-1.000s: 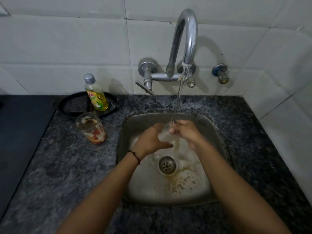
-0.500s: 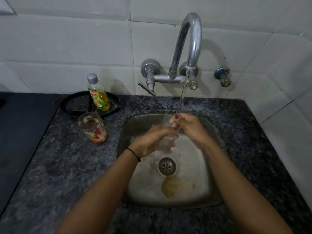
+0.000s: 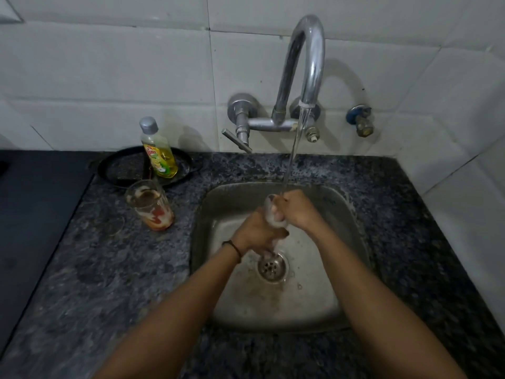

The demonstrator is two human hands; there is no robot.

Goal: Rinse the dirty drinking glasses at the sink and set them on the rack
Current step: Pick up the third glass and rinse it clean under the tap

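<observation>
**A glass [image 3: 274, 216] held under the running tap [image 3: 310, 58]**

The counter [image 3: 109, 283] is dark and speckled. A metal sink [image 3: 345, 214] sits in it, with a round drain [image 3: 272, 267] near the middle. Just above the drain, both hands hold the clear glass, tilted over the sink. The left hand [image 3: 255, 231] has a dark band [image 3: 234, 246] on its wrist. Its fingers curl round the low part of the glass. The right hand [image 3: 298, 209] grips the top with curled fingers. I cannot tell if any go inside. Water [image 3: 291, 157] runs down onto the top of the glass.

To the left, a dirty glass [image 3: 151, 207] stands on the counter. It has red and brown stuff in it. Behind it, a soap bottle [image 3: 159, 151] stands on a black pan [image 3: 120, 168]. Its label is red, yellow and green. The words are too blurry to read. The shiny tap curves out from the white tiled wall.
</observation>
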